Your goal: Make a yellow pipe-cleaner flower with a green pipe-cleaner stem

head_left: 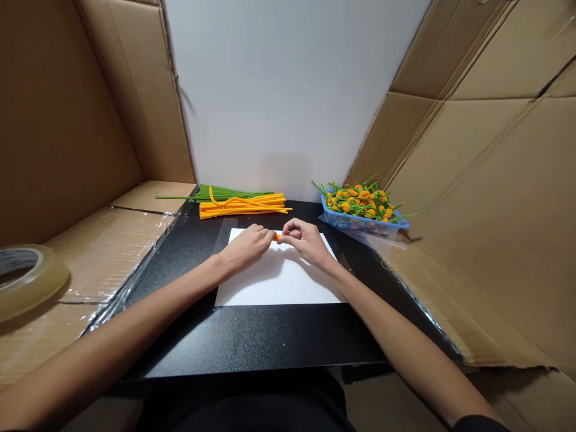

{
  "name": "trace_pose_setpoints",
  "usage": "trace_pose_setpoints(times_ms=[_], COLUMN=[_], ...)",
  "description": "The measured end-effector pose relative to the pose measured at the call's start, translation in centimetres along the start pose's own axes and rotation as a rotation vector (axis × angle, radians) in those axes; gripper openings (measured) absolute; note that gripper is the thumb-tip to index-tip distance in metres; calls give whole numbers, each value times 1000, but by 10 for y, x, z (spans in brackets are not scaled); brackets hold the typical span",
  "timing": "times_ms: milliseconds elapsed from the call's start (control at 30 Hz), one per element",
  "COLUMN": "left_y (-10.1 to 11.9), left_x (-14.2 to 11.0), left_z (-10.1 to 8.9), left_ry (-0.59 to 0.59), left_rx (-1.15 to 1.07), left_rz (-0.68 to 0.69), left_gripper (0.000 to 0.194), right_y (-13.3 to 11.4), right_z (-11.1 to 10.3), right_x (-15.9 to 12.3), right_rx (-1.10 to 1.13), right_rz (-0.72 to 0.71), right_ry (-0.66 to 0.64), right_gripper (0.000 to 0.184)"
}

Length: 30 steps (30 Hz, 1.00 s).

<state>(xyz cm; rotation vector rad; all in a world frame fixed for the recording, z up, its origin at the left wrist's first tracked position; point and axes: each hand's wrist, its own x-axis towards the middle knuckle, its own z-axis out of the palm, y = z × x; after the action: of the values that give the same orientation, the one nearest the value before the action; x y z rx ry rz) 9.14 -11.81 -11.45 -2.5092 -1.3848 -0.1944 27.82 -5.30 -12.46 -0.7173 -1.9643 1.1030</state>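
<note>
A black tabletop (252, 339) lies before a plain white wall (288, 84) bearing a faint shadow (285, 168), with brown cardboard panels (499, 198) either side.

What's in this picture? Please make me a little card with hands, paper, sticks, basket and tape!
Left hand: holding a small orange piece
Right hand: pinching the same piece
Paper: white, under the hands, on a black table
Sticks: orange sticks, green sticks behind
Basket: blue, full of orange-and-green flowers
Tape: roll on cardboard, at left

Single head-worn view, close above black table (202, 342), facing forward, down.
</note>
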Motion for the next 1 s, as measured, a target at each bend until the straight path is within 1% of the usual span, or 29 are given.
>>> trace_pose_setpoints(times_ms=[67, 133, 200, 267, 367, 467, 567, 633, 733, 1000], left_y=[2, 3, 4, 4, 3, 0, -2, -3, -4, -1], left_x=[-1, -2, -3, -3, -3, -3, -2, -1, -2, -5], left_z=[-1, 1, 2, 4, 6, 8, 11, 13, 14, 5], left_ry=[41, 73, 80, 71, 63, 86, 120, 142, 162, 182], left_rx=[115, 199, 220, 201, 157, 106, 31, -23, -90, -135], left_rz=[53, 102, 125, 129, 119, 78, 13, -30, -72, -80], left_gripper=[20, 18, 19, 20, 17, 15, 18, 20, 19, 18], right_y=[-1, 0, 2, 5, 7, 4, 2, 1, 0, -12], right_z=[-2, -2, -1, 3, 8, 8, 4, 2, 2, 5], right_x=[0, -1, -2, -3, -4, -5, -6, -6, -8, -13], right_rx=[58, 112, 147, 151, 95, -51, -249, -316, -339, -311], right_rz=[14, 33, 50, 54, 18, -67, -184, -258, -312, -329], right_ry=[-41, -96, -130, -136, -70, 16, 24, 17, 24, 41], right_gripper=[21, 22, 22, 22, 21, 19, 13, 12, 14, 12])
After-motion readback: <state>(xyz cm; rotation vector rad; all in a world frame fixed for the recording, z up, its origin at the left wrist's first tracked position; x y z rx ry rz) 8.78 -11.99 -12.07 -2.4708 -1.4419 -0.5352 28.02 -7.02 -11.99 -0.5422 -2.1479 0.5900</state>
